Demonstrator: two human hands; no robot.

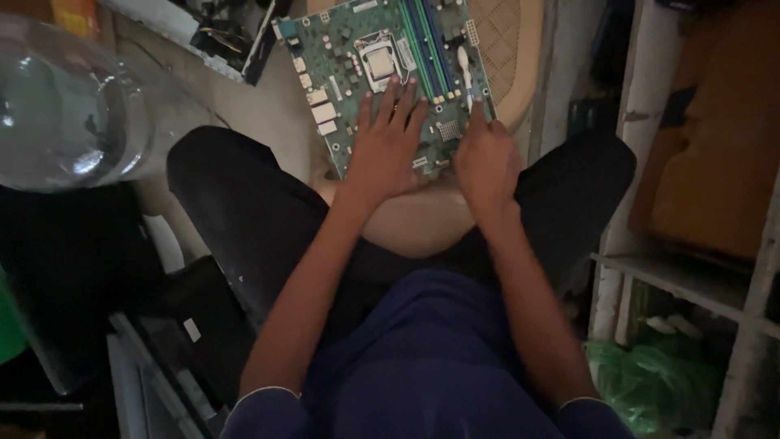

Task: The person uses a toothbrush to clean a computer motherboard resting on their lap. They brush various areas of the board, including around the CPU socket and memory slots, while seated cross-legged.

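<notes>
Green circuit board [382, 65] beside clear plastic bottle [69, 114]

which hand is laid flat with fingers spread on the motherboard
The left hand: it lies palm down on the green motherboard, fingers spread. The right hand is curled, only a fingertip on the board.

One green circuit board [382, 65], two hands, one clear plastic bottle [65, 106], one green plastic bag [650, 378] are counted.
</notes>
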